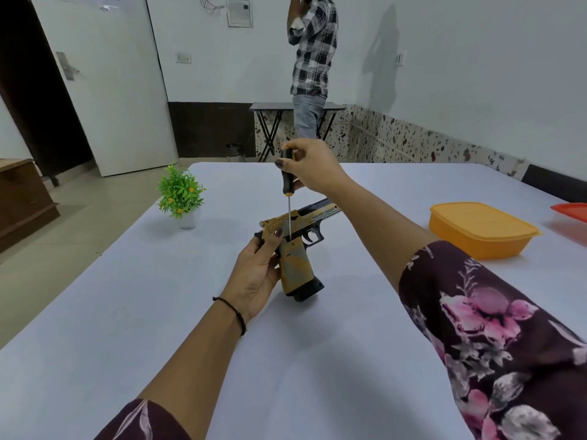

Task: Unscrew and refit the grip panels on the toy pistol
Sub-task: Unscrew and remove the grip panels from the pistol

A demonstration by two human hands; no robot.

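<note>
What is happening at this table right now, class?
A person is working on a toy pistol. The left hand holds it by the grip just above the table, while the right hand holds a screwdriver upright, its tip at the top of the grip panel, which is still fitted.

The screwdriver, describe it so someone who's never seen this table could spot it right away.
Start at the big white table and find the tan and black toy pistol held near its middle by the left hand. The screwdriver stands nearly upright above it, tip on the grip panel, in the right hand. It alone has a black handle with an orange collar and thin metal shaft.
</note>
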